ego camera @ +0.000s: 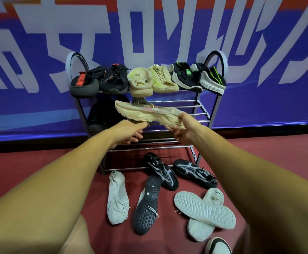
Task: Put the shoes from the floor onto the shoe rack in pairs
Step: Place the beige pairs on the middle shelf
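I hold a beige shoe on its side, sole toward me, in front of the second shelf of the metal shoe rack. My right hand grips its right end. My left hand pinches its lower edge near the middle. A black shoe sits at the left of that second shelf. The top shelf holds three pairs: black-red, beige-yellow and black-green. The lower shelves are bare bars.
On the red floor before the rack lie a white knit shoe, a shoe with its dark sole up, two black-grey shoes and two crossed white shoes. Another white shoe shows at the bottom edge. A blue banner wall stands behind.
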